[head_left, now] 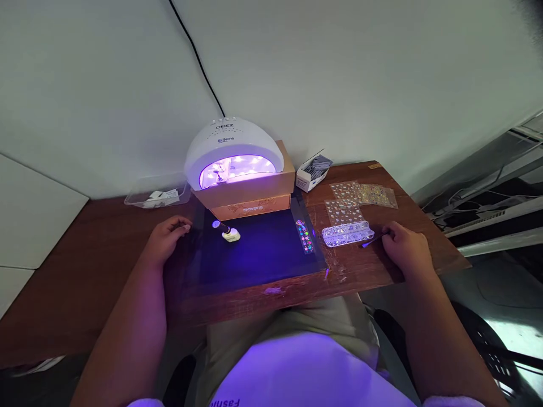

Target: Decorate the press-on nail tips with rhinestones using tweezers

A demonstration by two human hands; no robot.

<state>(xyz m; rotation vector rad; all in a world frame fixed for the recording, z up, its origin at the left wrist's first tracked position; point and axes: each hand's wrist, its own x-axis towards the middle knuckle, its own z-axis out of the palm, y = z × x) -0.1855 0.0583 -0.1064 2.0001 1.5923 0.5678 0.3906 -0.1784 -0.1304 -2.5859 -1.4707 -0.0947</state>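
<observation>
My right hand [405, 246] rests on the table at the right, closed round slim dark tweezers [373, 239] whose tips point left. Just beyond those tips lies a clear compartment case [348, 234] of small shiny pieces. At the left, my left hand [167, 240] lies on the wood with its fingers curled in and nothing visible in them. Between the hands, a small bottle with a dark cap [228, 232] stands on a dark mat [254, 254]. Behind it a white nail lamp [233, 141], lit purple inside, sits on cardboard boxes [250, 206]; a small object stands in its opening.
Sticker sheets [343, 212] lie behind the case, and a bright flower strip [304, 236] is on the mat's right side. A white box of grey packets [313, 171] and a clear tray [156, 193] stand near the wall. A black cable [197, 56] hangs behind the lamp.
</observation>
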